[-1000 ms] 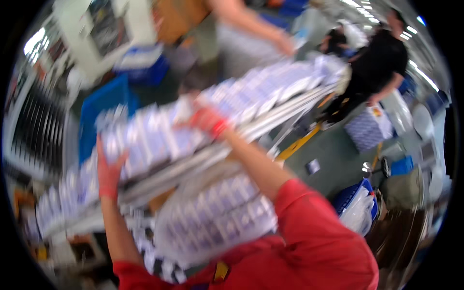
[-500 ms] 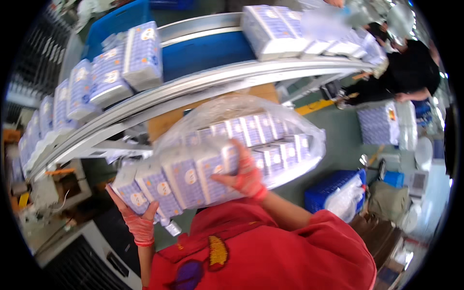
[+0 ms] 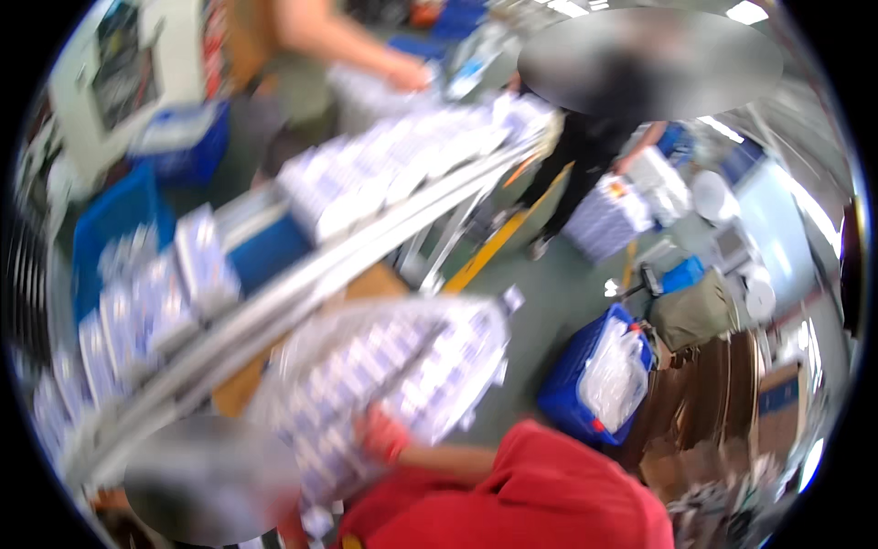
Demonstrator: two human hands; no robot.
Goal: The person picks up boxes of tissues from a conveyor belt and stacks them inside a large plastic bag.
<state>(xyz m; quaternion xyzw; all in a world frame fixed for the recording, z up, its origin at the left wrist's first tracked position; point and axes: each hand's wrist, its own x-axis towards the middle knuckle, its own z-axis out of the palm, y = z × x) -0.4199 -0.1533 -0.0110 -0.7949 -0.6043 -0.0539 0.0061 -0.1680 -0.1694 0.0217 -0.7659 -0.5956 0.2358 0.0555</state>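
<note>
**Row of tissue packs out of the two-handed hold; bag looking fuller**

Half a second ago both hands were gripping a row of tissue packs over the bag; now no raised row is showing. Lilac-and-white tissue packs [image 3: 366, 368] are lying in the clear plastic bag [image 3: 291, 337], in front of the conveyor [image 3: 366, 236], and are filling it on both sides of a dark slanting seam. Reading: the carried row has probably gone in, so bagging is seemingly one load further on. Exact count not obtainable; motion is blurring the packs.

Right hand [image 3: 382, 435], in a red glove, is touching the packs at the near side of the bag. Its fingers are looking bent, but blur is hiding whether they are gripping a pack or only pressing. Left hand [image 3: 290, 523] is mostly disappearing behind a grey smudge at the lower edge, only a reddish patch showing; cannot tell whether its fingers are spread, closed or holding anything.

On the conveyor, a stretch of blue belt [image 3: 270, 252] is lying bare between the upper packs [image 3: 393, 165] and the lower-left packs [image 3: 128, 320]. That stretch was covered a second ago and bare at the half-second picture; it is staying bare now. Inference: the bagged row was coming from there.

Surroundings: a co-worker's arm [image 3: 338, 38] is reaching beyond the upper packs; a person in black [image 3: 585, 165] is standing near the conveyor's far end. A blue basket [image 3: 561, 395] is holding clear plastic, to the right of the bag.
</note>
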